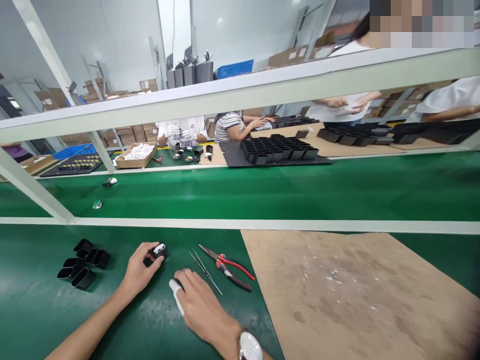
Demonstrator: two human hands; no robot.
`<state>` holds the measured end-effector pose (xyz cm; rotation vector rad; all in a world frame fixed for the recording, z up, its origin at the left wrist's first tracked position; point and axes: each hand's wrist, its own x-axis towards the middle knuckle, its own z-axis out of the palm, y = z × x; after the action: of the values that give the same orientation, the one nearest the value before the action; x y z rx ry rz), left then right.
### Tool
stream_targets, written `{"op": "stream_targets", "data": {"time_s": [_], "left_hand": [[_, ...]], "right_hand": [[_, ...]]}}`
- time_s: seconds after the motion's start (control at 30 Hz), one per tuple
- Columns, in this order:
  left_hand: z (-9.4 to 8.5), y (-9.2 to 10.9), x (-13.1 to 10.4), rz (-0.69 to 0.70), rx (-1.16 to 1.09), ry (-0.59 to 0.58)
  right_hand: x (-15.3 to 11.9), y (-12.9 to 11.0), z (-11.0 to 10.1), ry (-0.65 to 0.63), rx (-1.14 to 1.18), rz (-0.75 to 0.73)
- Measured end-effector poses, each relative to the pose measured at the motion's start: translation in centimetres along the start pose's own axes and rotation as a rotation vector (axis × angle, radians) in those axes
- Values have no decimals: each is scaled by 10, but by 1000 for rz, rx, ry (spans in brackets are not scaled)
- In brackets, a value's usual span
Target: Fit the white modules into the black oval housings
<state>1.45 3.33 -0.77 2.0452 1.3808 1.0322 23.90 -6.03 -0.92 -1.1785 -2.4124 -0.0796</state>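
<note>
Black housing [161, 251], pinched by the left hand [139, 267], lies toward the counter's [150, 320] far edge; the right hand [198, 306], loosely bent, grip hidden, is apart, nearer the front edge.

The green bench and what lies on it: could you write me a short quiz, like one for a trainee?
1. True or false: the pliers lie to the right of the tweezers.
2. What does the left hand hold? a) the pliers b) a small black-and-white piece c) the tweezers
3. Fill in: the watch is worn on the ____ wrist.

Key: 1 true; 2 b; 3 right
</note>
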Motion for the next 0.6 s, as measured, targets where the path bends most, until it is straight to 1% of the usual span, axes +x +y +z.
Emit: {"op": "stream_targets", "data": {"time_s": [0.07,0.13,0.27,0.37,0.43,0.5,0.53,0.6], "left_hand": [[1,-3,20,-3,-9,6],[1,-9,47,-16,5,44],[1,-25,112,-88,60,186],[6,-35,149,-141,108,264],[12,-38,161,-153,127,287],[18,-36,162,-140,130,298],[21,-34,159,-124,127,302],[25,-28,143,-69,126,304]], "right_hand": [[-2,-4,4,1,-14,-43],[-4,-3,7,1,-34,-52],[-6,5,10,-23,-45,-67],[-6,11,14,-6,-48,-83],[-6,15,17,2,-38,-96],[-5,17,18,4,-24,-109],[-5,18,18,4,-17,-113],[-5,17,17,8,-10,-121]]}}
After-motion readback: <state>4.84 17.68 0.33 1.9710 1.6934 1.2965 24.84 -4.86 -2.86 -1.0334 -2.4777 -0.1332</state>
